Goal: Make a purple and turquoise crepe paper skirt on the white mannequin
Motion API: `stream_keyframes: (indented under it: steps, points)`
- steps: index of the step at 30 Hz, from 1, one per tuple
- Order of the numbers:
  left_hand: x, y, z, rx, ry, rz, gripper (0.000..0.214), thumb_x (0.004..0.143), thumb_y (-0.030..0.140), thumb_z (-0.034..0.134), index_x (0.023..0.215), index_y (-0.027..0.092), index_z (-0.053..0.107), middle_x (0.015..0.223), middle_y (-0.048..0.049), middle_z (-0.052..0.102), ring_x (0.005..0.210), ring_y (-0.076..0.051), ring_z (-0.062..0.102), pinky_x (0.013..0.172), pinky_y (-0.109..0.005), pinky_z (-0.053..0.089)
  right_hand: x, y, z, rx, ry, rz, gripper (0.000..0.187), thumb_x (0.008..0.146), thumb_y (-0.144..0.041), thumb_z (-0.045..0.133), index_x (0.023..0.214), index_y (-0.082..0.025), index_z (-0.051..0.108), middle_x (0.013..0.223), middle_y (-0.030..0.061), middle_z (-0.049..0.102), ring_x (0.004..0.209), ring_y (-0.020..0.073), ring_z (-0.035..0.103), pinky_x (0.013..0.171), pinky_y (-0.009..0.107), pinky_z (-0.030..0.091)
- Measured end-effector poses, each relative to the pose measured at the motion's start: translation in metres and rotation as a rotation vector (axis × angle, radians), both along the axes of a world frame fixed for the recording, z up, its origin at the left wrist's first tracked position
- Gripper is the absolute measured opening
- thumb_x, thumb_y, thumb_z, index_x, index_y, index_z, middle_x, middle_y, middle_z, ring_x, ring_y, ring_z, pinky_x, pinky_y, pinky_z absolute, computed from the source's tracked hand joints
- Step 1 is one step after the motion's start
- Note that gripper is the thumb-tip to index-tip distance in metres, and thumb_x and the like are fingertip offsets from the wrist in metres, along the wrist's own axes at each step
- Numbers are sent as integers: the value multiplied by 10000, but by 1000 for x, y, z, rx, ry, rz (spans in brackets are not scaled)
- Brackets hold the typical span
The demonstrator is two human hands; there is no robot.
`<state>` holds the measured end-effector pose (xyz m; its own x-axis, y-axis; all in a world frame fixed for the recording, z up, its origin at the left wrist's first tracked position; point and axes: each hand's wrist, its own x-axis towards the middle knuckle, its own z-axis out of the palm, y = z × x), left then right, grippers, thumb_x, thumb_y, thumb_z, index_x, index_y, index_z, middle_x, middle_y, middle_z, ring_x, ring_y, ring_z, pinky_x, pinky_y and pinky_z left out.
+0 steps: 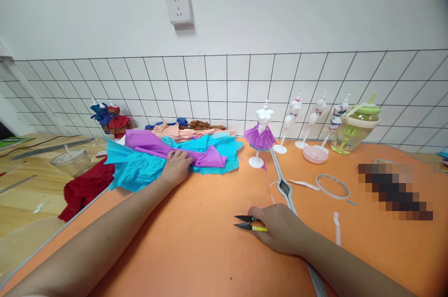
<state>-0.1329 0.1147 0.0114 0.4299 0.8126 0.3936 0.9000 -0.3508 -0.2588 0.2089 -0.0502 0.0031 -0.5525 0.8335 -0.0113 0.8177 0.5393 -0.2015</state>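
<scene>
My left hand [177, 166] reaches across the orange mat [196, 241] and pinches the edge of the purple crepe paper [154, 145], which lies on top of turquoise crepe paper [136, 168]. My right hand [280, 229] rests on the mat, closed round small yellow-handled thread snips [247, 223] whose black blades point left. Behind it stands a white doll mannequin [264, 122] on a round base, wearing a purple paper skirt [260, 138].
Three more small mannequins [317, 117] stand by a pink dish [315, 153] and a green-lidded drink bottle [355, 131]. A tape ring [332, 186] and white strips lie right. Red fabric [86, 189], a glass jar [72, 161] and a wire grid panel [224, 87] are around.
</scene>
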Motion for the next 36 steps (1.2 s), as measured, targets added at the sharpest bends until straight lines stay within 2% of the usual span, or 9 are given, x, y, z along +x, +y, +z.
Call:
stream_keyframes:
  steps: [5,8,10,15,20,23,27,30,36]
  points:
    - [2,-12,12,-29,73,-112,277,743,118,535,972,199,667,1348,-118,514,1317,-340,362,1076,-497,297,1,1,-1,-10,20,10,228,897,-431,467,1015,-260,561,836,10,721,727,212,660,544,268,222]
    - [2,-16,15,-127,56,-150,302,740,100,512,984,215,649,1250,-90,599,1286,-300,423,1123,-512,240,1,1,1,-16,29,8,243,899,-433,465,1032,-255,564,860,15,725,747,217,666,547,269,235]
    - [1,-17,16,-215,4,-150,318,766,125,496,1041,213,628,1138,-88,652,1197,-277,510,1102,-499,291,0,0,2,-20,24,1,255,899,-435,464,1037,-246,566,866,24,725,764,223,668,551,270,245]
    - [-1,-23,18,-506,-185,-188,569,774,248,540,1336,188,476,1349,-90,557,1202,-240,542,990,-346,449,0,-1,2,-15,20,-7,243,893,-421,478,1041,-250,567,870,22,727,775,229,671,561,267,260]
    - [-1,-30,22,-245,-214,-163,291,851,229,443,1052,212,652,1130,-55,676,1100,-234,589,1062,-429,367,-1,-1,0,-7,25,-11,241,904,-423,465,1040,-253,567,876,22,727,784,231,675,572,267,279]
    - [-2,-34,20,-118,-238,-124,304,872,261,437,1077,188,650,1166,-86,660,1102,-245,584,1001,-398,422,0,-1,0,-7,23,-7,244,909,-423,461,1044,-248,566,869,25,725,786,230,674,573,270,284]
    - [-7,-41,13,-307,-116,-154,501,873,512,491,1255,205,590,1345,-109,568,1213,-288,535,1005,-410,422,1,-2,0,-14,38,-8,260,904,-449,472,1041,-252,572,882,21,724,791,227,672,572,271,287]
    - [-9,-48,12,-370,-63,-154,531,926,559,376,1307,237,560,1402,-101,520,1274,-293,486,1037,-440,380,1,-3,2,-32,59,-13,285,913,-470,459,1054,-256,583,894,22,725,804,226,673,587,268,307]
    - [-7,-53,22,-278,-44,-218,332,935,449,446,1131,268,644,1074,-51,672,1034,-229,589,1000,-411,382,-1,-5,6,-80,61,-48,338,925,-496,432,1084,-253,605,905,47,724,847,227,670,626,267,341]
